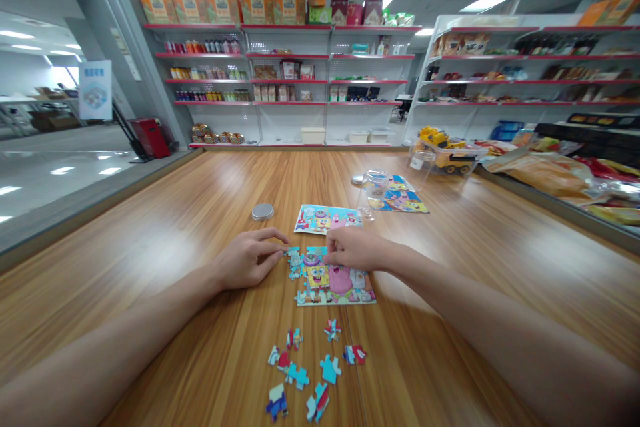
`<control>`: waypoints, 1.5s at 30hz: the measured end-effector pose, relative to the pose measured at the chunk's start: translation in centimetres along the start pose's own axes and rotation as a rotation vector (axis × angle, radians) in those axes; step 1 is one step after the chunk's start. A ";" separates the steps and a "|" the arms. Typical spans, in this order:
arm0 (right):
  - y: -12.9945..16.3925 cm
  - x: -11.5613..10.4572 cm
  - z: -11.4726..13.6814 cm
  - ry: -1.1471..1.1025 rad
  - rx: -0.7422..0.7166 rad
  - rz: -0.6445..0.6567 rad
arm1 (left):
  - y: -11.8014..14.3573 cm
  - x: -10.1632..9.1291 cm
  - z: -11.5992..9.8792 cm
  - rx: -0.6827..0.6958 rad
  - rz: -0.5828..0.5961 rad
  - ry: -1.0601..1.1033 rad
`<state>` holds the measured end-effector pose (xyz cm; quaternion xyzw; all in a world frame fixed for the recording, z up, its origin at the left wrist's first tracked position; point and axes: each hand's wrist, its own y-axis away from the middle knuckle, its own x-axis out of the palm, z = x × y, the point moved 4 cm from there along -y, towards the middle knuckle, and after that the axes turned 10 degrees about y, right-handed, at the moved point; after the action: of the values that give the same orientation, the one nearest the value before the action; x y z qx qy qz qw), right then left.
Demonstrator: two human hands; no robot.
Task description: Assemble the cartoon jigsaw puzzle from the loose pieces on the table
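A partly assembled cartoon jigsaw puzzle (340,283) lies on the wooden table, its left side ragged. At its left edge, my left hand (253,258) rests with fingers apart, the tips touching or just beside a small joined group of puzzle pieces (296,265). Over the puzzle's upper part is my right hand (354,248), thumb and fingers pinched together; whatever is between them is hidden. Just behind lies a picture card (320,219) with the same cartoon figures. Several loose puzzle pieces (330,368) are scattered on the near side of the table.
A round metal lid (263,211) lies at the left. Clear plastic jars (376,188), another lid (358,179) and a second cartoon puzzle (405,201) are farther back. A bin of toy trucks (447,153) stands at the far right, near packaged goods (555,177). Stocked shelves (290,57) rise behind.
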<state>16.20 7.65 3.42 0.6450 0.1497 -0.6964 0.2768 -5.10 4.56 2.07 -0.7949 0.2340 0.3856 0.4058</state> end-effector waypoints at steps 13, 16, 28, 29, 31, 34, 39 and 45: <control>0.2 0.0 0.1 0.060 -0.036 -0.022 | -0.3 0.4 -1.6 0.080 0.115 0.148; 0.3 0.1 0.1 0.073 -0.071 -0.028 | -0.3 0.4 -1.6 0.080 0.112 0.157; 0.1 0.3 0.0 0.071 -0.084 0.012 | -0.4 0.3 -1.7 0.067 0.083 0.201; 0.1 0.4 0.0 0.074 -0.081 0.016 | -0.5 0.3 -1.7 0.067 0.079 0.205; 0.1 0.4 0.1 0.080 -0.079 0.021 | -0.5 0.3 -1.7 0.069 0.074 0.211; 0.1 0.4 0.1 0.089 -0.074 0.026 | -0.5 0.3 -1.7 0.070 0.075 0.217; 0.2 0.2 0.3 0.092 -0.067 0.042 | -0.4 0.4 -1.5 0.053 0.078 0.232; 0.3 0.0 0.6 0.132 -0.055 0.027 | -0.6 0.5 -1.7 0.042 0.072 0.239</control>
<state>15.88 7.02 3.54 0.6838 0.1780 -0.6439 0.2934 -3.69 3.43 2.63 -0.8176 0.3170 0.2973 0.3776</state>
